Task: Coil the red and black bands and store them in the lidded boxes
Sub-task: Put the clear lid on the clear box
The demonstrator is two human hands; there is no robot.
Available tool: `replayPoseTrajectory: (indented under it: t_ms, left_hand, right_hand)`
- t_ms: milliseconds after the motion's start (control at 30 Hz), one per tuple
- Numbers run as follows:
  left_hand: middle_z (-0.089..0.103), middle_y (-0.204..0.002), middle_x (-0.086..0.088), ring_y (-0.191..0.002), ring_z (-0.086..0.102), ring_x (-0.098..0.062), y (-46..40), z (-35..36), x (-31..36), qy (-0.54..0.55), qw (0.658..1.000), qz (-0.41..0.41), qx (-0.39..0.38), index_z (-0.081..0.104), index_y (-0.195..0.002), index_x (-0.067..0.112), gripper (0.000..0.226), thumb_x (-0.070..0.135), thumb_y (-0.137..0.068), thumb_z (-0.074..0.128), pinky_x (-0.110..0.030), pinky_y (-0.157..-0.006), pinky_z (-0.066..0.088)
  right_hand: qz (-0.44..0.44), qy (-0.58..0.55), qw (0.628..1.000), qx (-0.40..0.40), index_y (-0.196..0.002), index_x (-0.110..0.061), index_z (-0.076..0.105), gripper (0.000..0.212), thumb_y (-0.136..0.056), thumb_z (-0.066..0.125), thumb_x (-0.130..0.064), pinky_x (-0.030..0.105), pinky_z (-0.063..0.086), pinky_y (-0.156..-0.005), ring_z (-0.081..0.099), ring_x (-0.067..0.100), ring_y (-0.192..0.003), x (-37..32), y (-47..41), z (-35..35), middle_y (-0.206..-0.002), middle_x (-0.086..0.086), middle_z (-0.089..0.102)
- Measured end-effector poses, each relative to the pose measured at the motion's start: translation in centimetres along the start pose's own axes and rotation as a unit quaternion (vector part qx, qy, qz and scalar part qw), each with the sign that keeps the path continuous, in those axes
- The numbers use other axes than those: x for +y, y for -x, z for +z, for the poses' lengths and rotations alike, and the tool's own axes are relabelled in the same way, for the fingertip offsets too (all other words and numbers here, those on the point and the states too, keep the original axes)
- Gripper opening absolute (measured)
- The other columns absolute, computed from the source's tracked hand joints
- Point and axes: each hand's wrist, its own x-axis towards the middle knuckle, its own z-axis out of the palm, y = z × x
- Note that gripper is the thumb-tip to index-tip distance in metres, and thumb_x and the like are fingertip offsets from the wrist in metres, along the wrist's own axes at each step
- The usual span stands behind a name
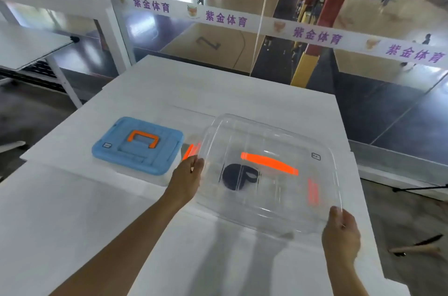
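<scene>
I hold a clear lid (274, 210) with an orange handle (269, 163) in both hands, tilted above a clear box. My left hand (188, 178) grips its left edge and my right hand (341, 235) grips its near right corner. Through the lid I see the coiled black band (238, 177) lying in the box below, whose orange latches (312, 192) show at the sides. To the left stands a second box closed with a blue lid (138, 145) that has an orange handle. No red band is visible.
Everything rests on a white table (121, 223) whose right edge drops off near my right hand. Another white table (26, 48) stands at far left. A glass wall lies beyond the table's far edge, overlooking a sports court.
</scene>
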Motion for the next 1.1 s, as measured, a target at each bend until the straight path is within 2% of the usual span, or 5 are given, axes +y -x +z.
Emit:
replayPoseTrajectory:
  t_ms: [233,433,633,933,1100]
  left_hand:
    - [0.061,-0.125,-0.020,-0.121,0.055,-0.038,-2.6,-0.8,-3.8,-0.284,0.956,0.048,0.064,0.065,-0.125,0.003,0.034,0.026,-0.104,0.051,-0.044,-0.103,0.037]
    - [0.064,-0.109,-0.017,-0.106,0.062,-0.032,-2.7,-0.3,-4.8,-0.184,0.981,0.043,0.050,0.056,-0.133,0.008,0.033,0.025,-0.107,0.045,-0.037,-0.088,0.048]
    - [0.051,-0.075,0.004,-0.083,0.066,-0.028,-2.8,0.1,-5.5,-0.172,0.983,0.040,0.053,0.048,-0.097,0.016,0.018,0.026,-0.108,0.039,-0.036,-0.068,0.049]
    - [0.042,-0.156,-0.007,-0.141,0.046,-0.031,-2.7,-0.4,-7.3,-0.102,0.994,-0.006,-0.041,0.025,-0.158,0.021,0.054,0.026,-0.107,0.042,-0.052,-0.114,0.043]
    - [0.061,-0.120,-0.013,-0.111,0.064,-0.037,-3.8,0.8,-6.7,-0.120,0.992,-0.025,0.013,0.045,-0.139,0.015,0.034,0.026,-0.108,0.038,-0.056,-0.097,0.055]
  right_hand:
    - [-0.038,0.061,0.997,-0.013,-0.136,-0.006,0.061,0.044,-0.108,0.046,-0.038,0.047,0.044,-0.100,0.058,0.043,-0.119,-1.6,1.7,2.9,-0.128,0.022,0.061]
    - [-0.052,0.104,0.993,-0.011,-0.132,-0.008,0.063,0.043,-0.106,0.048,-0.039,0.045,0.044,-0.093,0.057,0.036,-0.104,-1.7,1.9,3.3,-0.120,0.016,0.062]
    - [-0.068,0.161,0.985,-0.004,-0.116,-0.008,0.069,0.036,-0.104,0.053,-0.038,0.037,0.041,-0.079,0.054,0.029,-0.085,-1.4,2.1,2.5,-0.102,0.006,0.058]
    - [-0.089,0.147,0.985,-0.014,-0.146,-0.012,0.053,0.045,-0.104,0.058,-0.026,0.043,0.049,-0.091,0.065,0.038,-0.114,-1.0,3.5,3.1,-0.131,0.017,0.061]
    - [-0.066,0.148,0.987,-0.020,-0.141,-0.014,0.056,0.039,-0.105,0.055,-0.029,0.040,0.045,-0.083,0.063,0.035,-0.103,-1.1,2.9,3.2,-0.120,0.015,0.067]
